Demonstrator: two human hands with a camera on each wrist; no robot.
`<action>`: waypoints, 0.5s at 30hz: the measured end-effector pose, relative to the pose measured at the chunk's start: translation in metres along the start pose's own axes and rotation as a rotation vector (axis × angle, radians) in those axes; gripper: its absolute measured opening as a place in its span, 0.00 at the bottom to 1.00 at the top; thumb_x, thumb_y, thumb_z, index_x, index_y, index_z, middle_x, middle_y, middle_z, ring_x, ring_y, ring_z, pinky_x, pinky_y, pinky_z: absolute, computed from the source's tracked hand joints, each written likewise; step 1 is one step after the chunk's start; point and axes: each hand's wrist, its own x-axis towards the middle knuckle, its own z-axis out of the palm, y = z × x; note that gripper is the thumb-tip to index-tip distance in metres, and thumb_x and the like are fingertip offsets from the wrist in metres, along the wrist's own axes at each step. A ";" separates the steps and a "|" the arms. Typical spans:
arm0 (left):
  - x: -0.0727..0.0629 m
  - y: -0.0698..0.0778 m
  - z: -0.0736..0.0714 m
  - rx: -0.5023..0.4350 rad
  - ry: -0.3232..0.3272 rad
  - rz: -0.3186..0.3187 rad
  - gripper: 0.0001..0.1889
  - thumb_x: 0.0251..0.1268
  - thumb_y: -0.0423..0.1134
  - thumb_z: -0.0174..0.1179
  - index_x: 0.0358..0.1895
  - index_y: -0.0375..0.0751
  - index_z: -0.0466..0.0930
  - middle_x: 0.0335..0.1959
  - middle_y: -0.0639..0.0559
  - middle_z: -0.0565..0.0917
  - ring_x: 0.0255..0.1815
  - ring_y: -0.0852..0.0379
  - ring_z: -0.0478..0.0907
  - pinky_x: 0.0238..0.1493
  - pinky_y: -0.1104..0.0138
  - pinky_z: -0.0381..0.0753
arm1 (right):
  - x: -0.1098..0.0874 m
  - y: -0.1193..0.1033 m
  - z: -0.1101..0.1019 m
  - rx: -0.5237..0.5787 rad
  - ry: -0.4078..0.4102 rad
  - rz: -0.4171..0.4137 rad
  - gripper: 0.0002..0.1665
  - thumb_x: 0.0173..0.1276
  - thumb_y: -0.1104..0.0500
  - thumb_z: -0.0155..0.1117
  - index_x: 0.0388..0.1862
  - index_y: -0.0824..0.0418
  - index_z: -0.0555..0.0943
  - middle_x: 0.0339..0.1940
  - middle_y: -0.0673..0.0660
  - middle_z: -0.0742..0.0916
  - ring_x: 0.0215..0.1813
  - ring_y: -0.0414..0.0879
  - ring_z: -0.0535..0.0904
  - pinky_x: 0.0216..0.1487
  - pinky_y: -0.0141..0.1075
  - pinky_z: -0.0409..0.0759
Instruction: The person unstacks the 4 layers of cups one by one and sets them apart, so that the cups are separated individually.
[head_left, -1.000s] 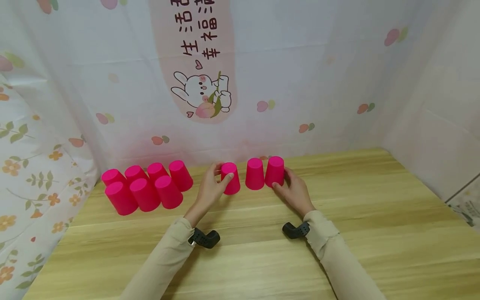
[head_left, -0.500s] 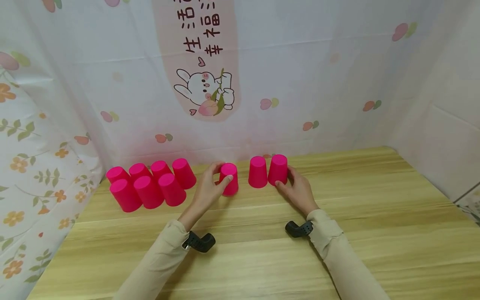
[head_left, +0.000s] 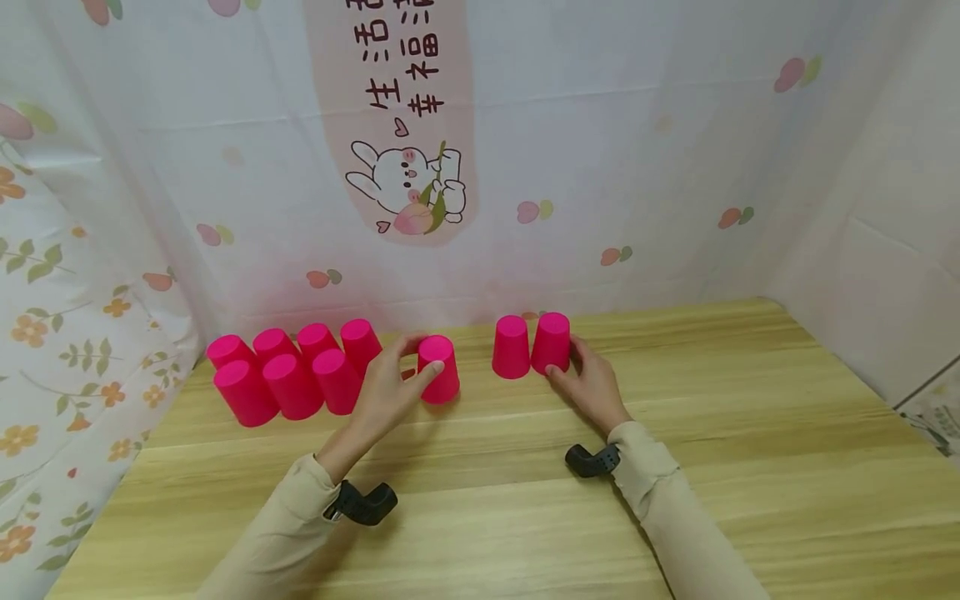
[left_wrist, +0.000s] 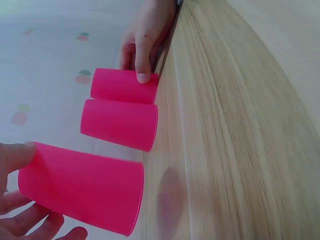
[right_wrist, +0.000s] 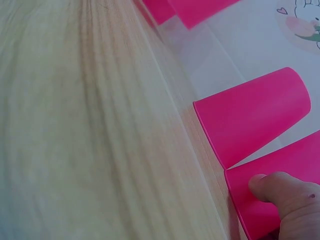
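Observation:
My left hand [head_left: 384,390] grips an upside-down pink plastic cup [head_left: 444,385], thumb on its near side and fingers behind. In the left wrist view this held cup [left_wrist: 82,187] hangs above the table, with a shadow on the wood beyond its rim. To the right, my right hand [head_left: 596,387] holds another upside-down pink cup [head_left: 552,343] at its side, thumb near the rim. Between the two stands a third pink cup [head_left: 511,350]; the right wrist view shows its rim meeting that of the right-hand cup [right_wrist: 250,200].
Several more pink cups [head_left: 292,387] stand upside down in two rows at the left, partly overlapped by my left hand. The wood-grain table [head_left: 487,508] ends at a patterned cloth backdrop [head_left: 615,142]. Black devices [head_left: 367,504] sit on both wrists.
My left hand has carried its cup left and slightly nearer to me, away from the middle cup. The right hand stays on its cup; the head view shifts a little.

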 end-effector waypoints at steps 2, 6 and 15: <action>-0.002 0.000 -0.005 0.017 -0.007 0.000 0.23 0.57 0.36 0.65 0.56 0.37 0.72 0.51 0.45 0.78 0.53 0.48 0.73 0.47 0.54 0.78 | 0.001 0.000 -0.001 0.002 0.008 -0.004 0.36 0.61 0.58 0.65 0.65 0.70 0.64 0.60 0.68 0.74 0.62 0.60 0.70 0.61 0.48 0.68; -0.006 -0.001 -0.015 0.016 -0.005 0.013 0.23 0.56 0.35 0.66 0.55 0.36 0.72 0.51 0.44 0.78 0.53 0.47 0.74 0.47 0.53 0.78 | 0.001 0.000 -0.001 0.009 0.005 -0.011 0.36 0.60 0.59 0.65 0.64 0.71 0.64 0.60 0.68 0.75 0.62 0.60 0.70 0.61 0.48 0.68; -0.020 -0.001 -0.036 0.055 0.006 0.032 0.24 0.55 0.35 0.66 0.56 0.35 0.71 0.49 0.44 0.78 0.50 0.48 0.76 0.46 0.55 0.79 | 0.000 0.001 -0.001 0.009 0.000 0.004 0.37 0.60 0.58 0.65 0.65 0.70 0.63 0.61 0.68 0.74 0.62 0.60 0.70 0.61 0.49 0.68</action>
